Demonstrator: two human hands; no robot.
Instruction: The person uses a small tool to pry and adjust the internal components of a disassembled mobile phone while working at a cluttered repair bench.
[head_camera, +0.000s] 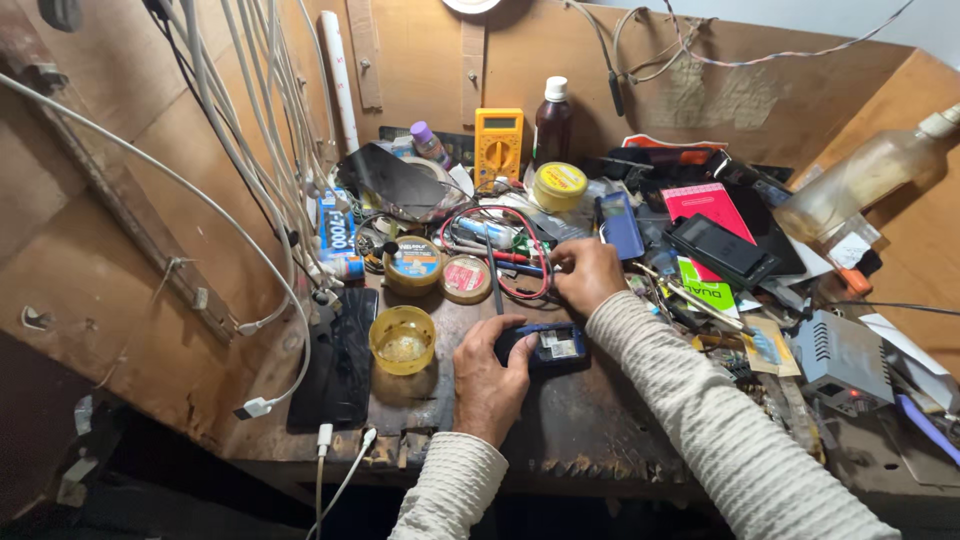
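My left hand (487, 372) rests on the workbench and holds the left end of a small opened blue phone (548, 346) with its circuit board showing. Farther back, my right hand (586, 273) is curled with its fingers closed among red and black wires (497, 250) and small tools; what it grips I cannot tell. Both arms wear cream ribbed sleeves. A thin dark probe (494, 283) lies between the two hands.
A yellow multimeter (498, 146) and a brown bottle (552, 122) stand at the back. A yellow cup (402, 339), round tins (413, 262), a black phone (341, 357), a grey box (842, 359) and white cables (250, 140) crowd the worn wooden bench (580, 430).
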